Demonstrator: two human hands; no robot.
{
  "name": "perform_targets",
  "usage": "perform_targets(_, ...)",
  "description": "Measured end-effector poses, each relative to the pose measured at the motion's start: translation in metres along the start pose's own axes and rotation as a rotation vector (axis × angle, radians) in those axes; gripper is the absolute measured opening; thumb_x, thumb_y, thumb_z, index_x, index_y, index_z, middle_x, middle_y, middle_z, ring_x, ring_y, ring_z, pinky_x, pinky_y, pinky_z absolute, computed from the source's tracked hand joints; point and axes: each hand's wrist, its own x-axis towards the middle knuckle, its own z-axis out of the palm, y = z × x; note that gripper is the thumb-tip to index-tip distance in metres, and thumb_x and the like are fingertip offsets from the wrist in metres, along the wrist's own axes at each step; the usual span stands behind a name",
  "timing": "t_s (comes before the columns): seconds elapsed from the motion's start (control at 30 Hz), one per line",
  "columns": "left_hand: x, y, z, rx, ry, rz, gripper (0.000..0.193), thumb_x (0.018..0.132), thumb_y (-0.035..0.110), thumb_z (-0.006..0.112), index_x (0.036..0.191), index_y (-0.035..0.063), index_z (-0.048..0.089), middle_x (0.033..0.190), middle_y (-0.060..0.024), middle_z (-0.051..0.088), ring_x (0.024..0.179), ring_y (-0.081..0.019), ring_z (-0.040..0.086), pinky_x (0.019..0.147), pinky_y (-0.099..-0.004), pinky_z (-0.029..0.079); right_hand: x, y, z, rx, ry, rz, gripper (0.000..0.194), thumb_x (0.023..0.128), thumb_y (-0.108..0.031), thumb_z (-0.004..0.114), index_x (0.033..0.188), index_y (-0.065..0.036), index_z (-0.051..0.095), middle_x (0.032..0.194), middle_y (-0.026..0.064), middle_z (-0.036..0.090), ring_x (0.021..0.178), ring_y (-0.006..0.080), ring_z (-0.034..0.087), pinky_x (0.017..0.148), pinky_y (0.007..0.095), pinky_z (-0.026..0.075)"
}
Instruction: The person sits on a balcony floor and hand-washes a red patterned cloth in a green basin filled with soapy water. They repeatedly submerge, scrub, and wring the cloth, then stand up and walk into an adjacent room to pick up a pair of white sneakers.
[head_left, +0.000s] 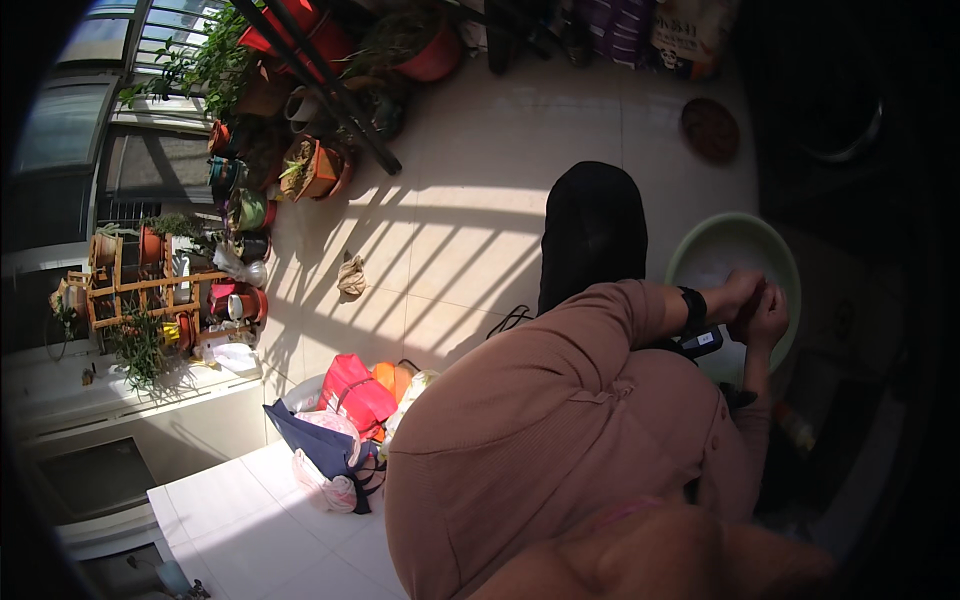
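My left hand (742, 291) and my right hand (769, 318) are closed and pressed together over a pale green basin (789, 255). Both hands have curled fingers, and whatever may be between them is hidden by the fingers and shade. Pale, cloudy-looking liquid (709, 262) shows inside the basin. A black band (694, 309) circles my left wrist, and another dark band (742, 399) is on my right. Close below my left wrist sits a small black device (702, 342) with a white label. My black-clad knee (594, 225) is left of the basin.
A dark red round object (710, 130) lies on the tiled floor beyond the basin. Printed bags (679, 45) stand farther back. Potted plants (311, 169) and dark poles (322, 82) are at upper left. A crumpled brown item (351, 276) and a red bag (356, 397) lie leftward.
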Motion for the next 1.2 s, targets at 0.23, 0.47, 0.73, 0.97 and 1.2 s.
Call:
perform_targets(0.23, -0.034, 0.048, 0.045, -0.066, -0.257, -0.076, 0.030, 0.088, 0.033, 0.050, 0.093, 0.0057, 0.062, 0.094, -0.0123, 0.064, 0.087, -0.0269, 0.058, 0.079, -0.0409, 0.046, 0.013, 0.044, -0.026, 1.405, -0.256, 1.098, 0.069, 0.095, -0.065, 0.032, 0.136, -0.012, 0.044, 0.129, 0.0051, 0.054, 0.107, 0.0215, 0.055, 0.089, 0.0382, 0.046)
perform_targets(0.47, -0.032, 0.043, 0.041, -0.186, -0.082, -0.194, 0.036, 0.090, 0.040, 0.050, 0.108, 0.0107, 0.058, 0.111, -0.0124, 0.061, 0.105, -0.0290, 0.054, 0.094, -0.0455, 0.042, -0.017, 0.035, -0.021, 1.478, -0.167, 1.264, 0.072, 0.094, -0.063, 0.035, 0.145, -0.012, 0.034, 0.140, 0.0089, 0.044, 0.125, 0.0261, 0.044, 0.100, 0.0442, 0.041)
perform_targets(0.73, -0.006, 0.056, 0.019, -0.370, 0.035, 0.015, 0.055, 0.092, 0.055, 0.048, 0.126, 0.0120, 0.044, 0.121, -0.0108, 0.052, 0.108, -0.0267, 0.053, 0.094, -0.0476, 0.045, -0.017, 0.084, -0.025, 1.855, -0.415, 0.605, 0.049, 0.102, -0.042, 0.038, 0.136, -0.007, 0.043, 0.137, 0.0137, 0.048, 0.125, 0.0277, 0.048, 0.106, 0.0429, 0.039)
perform_targets(0.97, -0.030, 0.048, 0.019, -0.028, -0.029, 0.056, 0.064, 0.090, 0.048, 0.060, 0.133, 0.0127, 0.028, 0.123, -0.0107, 0.047, 0.110, -0.0237, 0.051, 0.090, -0.0411, 0.048, 0.025, -0.022, -0.036, 0.938, 0.029, 0.722, 0.046, 0.096, -0.022, 0.055, 0.138, -0.005, 0.044, 0.136, 0.0110, 0.049, 0.124, 0.0248, 0.050, 0.103, 0.0372, 0.042)
perform_targets(1.2, -0.026, 0.037, 0.010, 0.018, -0.231, 0.031, 0.027, 0.095, 0.032, 0.050, 0.103, 0.0088, 0.059, 0.093, -0.0056, 0.061, 0.084, -0.0168, 0.057, 0.072, -0.0343, 0.048, 0.004, -0.053, -0.027, -0.028, -0.167, -0.431, 0.022, 0.087, -0.010, 0.064, 0.109, -0.008, 0.065, 0.109, 0.0125, 0.059, 0.099, 0.0346, 0.059, 0.085, 0.0390, 0.049)
